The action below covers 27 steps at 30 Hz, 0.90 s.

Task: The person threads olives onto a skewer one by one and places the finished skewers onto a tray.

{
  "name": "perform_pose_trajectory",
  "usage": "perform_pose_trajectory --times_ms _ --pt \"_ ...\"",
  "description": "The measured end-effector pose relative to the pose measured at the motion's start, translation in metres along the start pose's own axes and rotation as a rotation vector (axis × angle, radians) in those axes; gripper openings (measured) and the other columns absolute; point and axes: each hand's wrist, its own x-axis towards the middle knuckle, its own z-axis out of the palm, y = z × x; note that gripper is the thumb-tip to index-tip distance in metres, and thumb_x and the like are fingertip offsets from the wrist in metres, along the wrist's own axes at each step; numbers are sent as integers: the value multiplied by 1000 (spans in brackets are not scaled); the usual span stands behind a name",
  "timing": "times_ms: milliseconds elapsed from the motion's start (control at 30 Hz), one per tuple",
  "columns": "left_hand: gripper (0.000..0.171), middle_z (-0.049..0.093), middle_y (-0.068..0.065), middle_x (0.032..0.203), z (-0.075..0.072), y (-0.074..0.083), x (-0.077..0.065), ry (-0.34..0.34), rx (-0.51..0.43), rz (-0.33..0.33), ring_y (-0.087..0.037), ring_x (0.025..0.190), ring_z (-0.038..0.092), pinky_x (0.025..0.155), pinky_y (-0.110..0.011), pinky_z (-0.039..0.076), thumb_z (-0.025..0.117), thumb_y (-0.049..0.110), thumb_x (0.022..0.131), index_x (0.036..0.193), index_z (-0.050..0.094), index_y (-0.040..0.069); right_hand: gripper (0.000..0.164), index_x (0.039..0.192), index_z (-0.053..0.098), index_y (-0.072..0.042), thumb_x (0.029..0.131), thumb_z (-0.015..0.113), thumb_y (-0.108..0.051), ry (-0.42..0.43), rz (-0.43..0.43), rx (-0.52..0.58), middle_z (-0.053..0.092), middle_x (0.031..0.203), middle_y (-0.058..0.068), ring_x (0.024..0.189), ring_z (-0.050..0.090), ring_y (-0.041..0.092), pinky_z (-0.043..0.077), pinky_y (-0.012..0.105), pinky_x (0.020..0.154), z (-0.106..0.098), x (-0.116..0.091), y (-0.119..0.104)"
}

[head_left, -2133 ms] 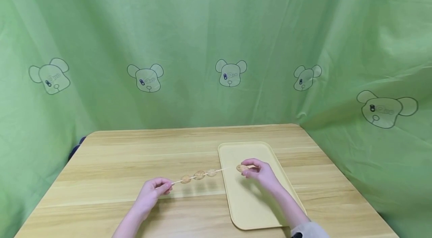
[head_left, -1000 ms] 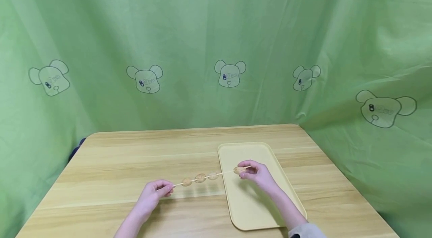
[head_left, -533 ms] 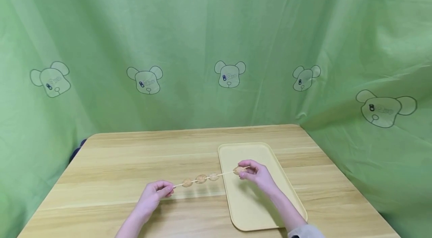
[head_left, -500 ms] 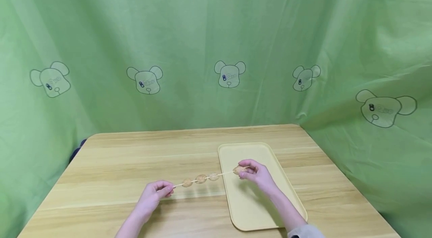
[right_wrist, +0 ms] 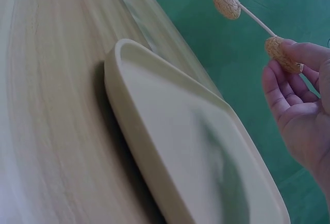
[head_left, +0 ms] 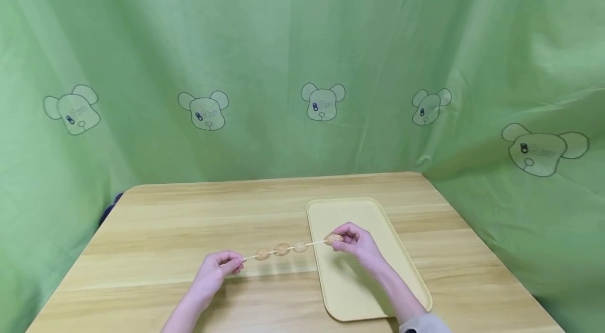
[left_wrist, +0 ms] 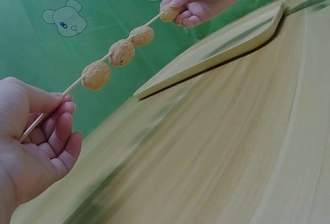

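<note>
My left hand (head_left: pixel 215 272) pinches the bare end of a thin wooden skewer (left_wrist: pixel 76 83) between thumb and fingers. Three tan, wrinkled meatball-like balls (head_left: pixel 282 249) are threaded along its middle. A bare stretch of stick separates them from a fourth-looking, single ball (right_wrist: pixel 282 55) at the far end, which my right hand (head_left: pixel 356 242) pinches between thumb and fingertips. The skewer enters that ball from the left; its tip is hidden by the ball and fingers. Both hands hold the skewer raised above the table, nearly level, its right end slightly higher in the head view.
Under my right hand lies a pale yellow rectangular tray (head_left: pixel 378 309) with a low raised rim, on the right part of the wooden table (head_left: pixel 165 228). A green curtain (head_left: pixel 264 60) with bear-head drawings hangs behind and along both sides.
About two seconds ago the single ball was apart from the skewer's tip; now it is on the stick. My right hand has moved slightly left with it, while my left hand stays almost still.
</note>
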Motion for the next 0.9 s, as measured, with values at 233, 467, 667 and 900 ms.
perform_pose_trajectory --times_ms 233,467,667,900 --pt "21 61 -8 79 0 -3 3 -4 -12 2 -16 75 57 75 -27 49 59 5 87 95 60 -14 33 103 45 22 80 63 7 -16 11 -9 64 90 0 76 60 8 51 22 72 1 2 -1" --pt "21 62 -8 79 3 -1 2 -13 -7 7 -16 76 57 75 -27 49 59 4 86 95 60 -15 31 103 45 23 78 60 13 -8 4 -5 64 91 1 76 60 6 51 21 71 2 -1 2" --pt "20 62 -8 80 7 0 2 -19 -5 14 -16 76 57 75 -26 50 60 4 85 94 61 -14 32 102 45 24 76 61 14 -5 -7 16 64 89 -1 77 60 5 52 22 71 2 -2 6" --pt "20 62 -8 78 12 1 3 -32 -16 23 -16 75 58 75 -26 50 60 3 85 93 60 -15 34 102 44 25 76 62 13 -8 -25 34 64 90 -1 77 60 6 52 21 71 2 -2 8"
